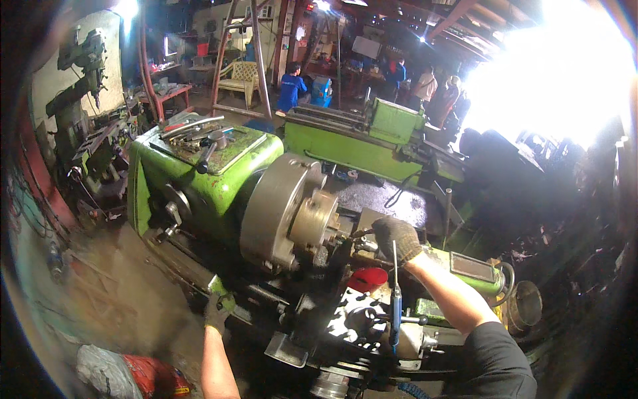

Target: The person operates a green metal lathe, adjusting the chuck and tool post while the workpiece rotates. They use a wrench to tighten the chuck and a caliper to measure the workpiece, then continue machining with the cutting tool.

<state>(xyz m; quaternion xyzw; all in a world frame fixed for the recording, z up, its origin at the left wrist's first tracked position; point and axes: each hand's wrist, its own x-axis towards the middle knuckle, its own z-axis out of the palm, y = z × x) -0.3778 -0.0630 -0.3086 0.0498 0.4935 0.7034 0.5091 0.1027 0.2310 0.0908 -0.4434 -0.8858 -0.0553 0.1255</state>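
Nearest the camera, a gloved left hand [216, 312] closes around a lever on the front of a green lathe [199, 179]. Just beyond, the gloved right hand [397, 239] curls over the tool post beside the grey chuck [286, 209]. Farther back stands a second green lathe [372, 139], then people in a bright doorway.

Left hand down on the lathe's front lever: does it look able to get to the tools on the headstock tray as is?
Probably yes. The left hand grips a lever low at the front; the tools lie in the open on top of the green headstock, nothing covering them.
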